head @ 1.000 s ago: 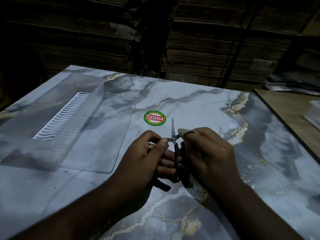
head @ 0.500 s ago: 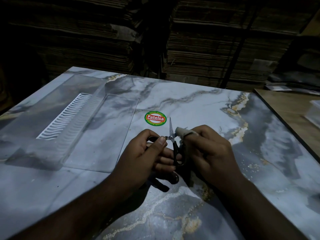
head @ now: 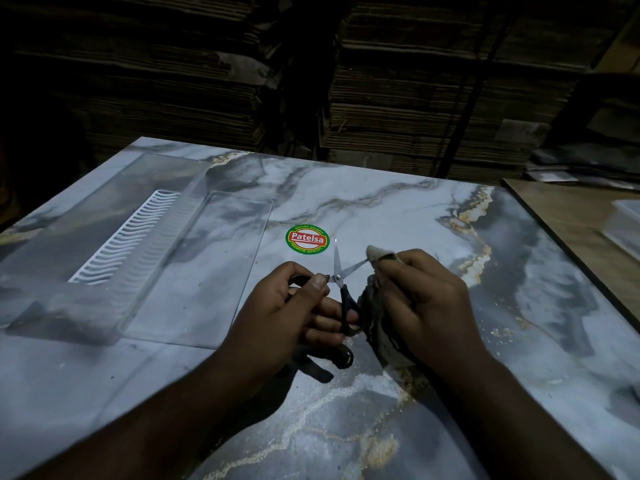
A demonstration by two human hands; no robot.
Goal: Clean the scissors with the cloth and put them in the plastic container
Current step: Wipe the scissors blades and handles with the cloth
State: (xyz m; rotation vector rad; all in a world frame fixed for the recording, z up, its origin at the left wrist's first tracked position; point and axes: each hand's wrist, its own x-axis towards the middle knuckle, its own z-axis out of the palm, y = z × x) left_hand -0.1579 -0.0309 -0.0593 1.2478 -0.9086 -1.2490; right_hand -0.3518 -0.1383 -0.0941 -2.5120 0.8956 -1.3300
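- The left hand holds a small pair of scissors by the black handles, thumb pressed near the pivot, just above the tabletop.
- The blades stand spread: one points away towards the round sticker, the other angles right.
- The right hand grips a grubby cloth, with a cloth-covered fingertip pinching the tip of the right-angled blade.
- The rest of the cloth hangs bunched under that hand, just beside the handles.
- A clear plastic container lies on the left of the tabletop, well apart from the scissors, with a white ribbed strip inside.
- Stacks of flat cardboard stand in the dark behind.
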